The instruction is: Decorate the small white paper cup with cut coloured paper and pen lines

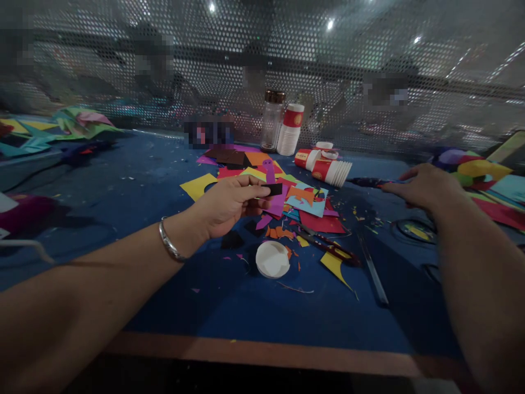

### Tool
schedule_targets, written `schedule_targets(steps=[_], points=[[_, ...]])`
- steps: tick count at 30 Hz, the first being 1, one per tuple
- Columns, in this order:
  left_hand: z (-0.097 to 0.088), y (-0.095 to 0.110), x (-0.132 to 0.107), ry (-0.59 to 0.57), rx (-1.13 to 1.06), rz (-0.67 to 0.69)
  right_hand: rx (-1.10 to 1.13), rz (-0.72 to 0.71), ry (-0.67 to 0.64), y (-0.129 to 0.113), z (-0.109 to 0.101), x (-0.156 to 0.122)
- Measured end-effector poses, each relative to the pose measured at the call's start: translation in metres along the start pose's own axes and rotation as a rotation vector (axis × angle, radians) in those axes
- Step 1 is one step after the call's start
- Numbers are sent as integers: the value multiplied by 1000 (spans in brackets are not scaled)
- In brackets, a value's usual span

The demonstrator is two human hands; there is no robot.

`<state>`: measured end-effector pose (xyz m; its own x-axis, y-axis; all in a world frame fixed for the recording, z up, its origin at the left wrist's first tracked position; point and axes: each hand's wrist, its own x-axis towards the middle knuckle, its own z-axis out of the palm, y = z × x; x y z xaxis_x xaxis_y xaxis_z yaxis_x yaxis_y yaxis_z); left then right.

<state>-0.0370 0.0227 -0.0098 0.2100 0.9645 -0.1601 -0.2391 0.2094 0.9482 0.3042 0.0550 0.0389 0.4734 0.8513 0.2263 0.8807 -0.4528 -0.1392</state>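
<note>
A small black piece of paper (272, 190) is pinched between the thumb and fingers of my left hand (238, 200), held above the heap of coloured paper. My right hand (426, 189) is at the right, its fingers closed on a dark, narrow-tipped tool (371, 183) that looks like a hot glue gun. Part of this tool is hidden by my fingers. Below my left hand sits a white paper cup (273, 260), seen from above. Scissors (330, 246) with dark handles lie right of it, by a yellow paper scrap (337, 268).
Stacked paper cups (291, 131) stand beside a clear bottle (271, 123) near the perforated screen. More cups (328, 169) lie on their sides. A long thin tool (372, 268) lies right of the scissors. A dark cable (414, 231) coils under my right arm.
</note>
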Motion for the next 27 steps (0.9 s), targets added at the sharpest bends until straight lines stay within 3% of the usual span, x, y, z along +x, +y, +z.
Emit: schedule_targets(steps=[5, 8, 14, 19, 27], points=[[0, -3, 1, -9, 8, 0, -26, 80, 113, 6, -13, 10], [2, -3, 1, -13, 15, -19, 146, 32, 317, -2, -18, -2], [3, -3, 2, 42, -23, -30, 440, -269, 352, -37, -20, -47], [3, -3, 5, 76, -82, -5, 519, -602, 351, -55, -13, -70], [3, -3, 3, 116, -26, -43, 470, -754, 388, -62, -7, -80]])
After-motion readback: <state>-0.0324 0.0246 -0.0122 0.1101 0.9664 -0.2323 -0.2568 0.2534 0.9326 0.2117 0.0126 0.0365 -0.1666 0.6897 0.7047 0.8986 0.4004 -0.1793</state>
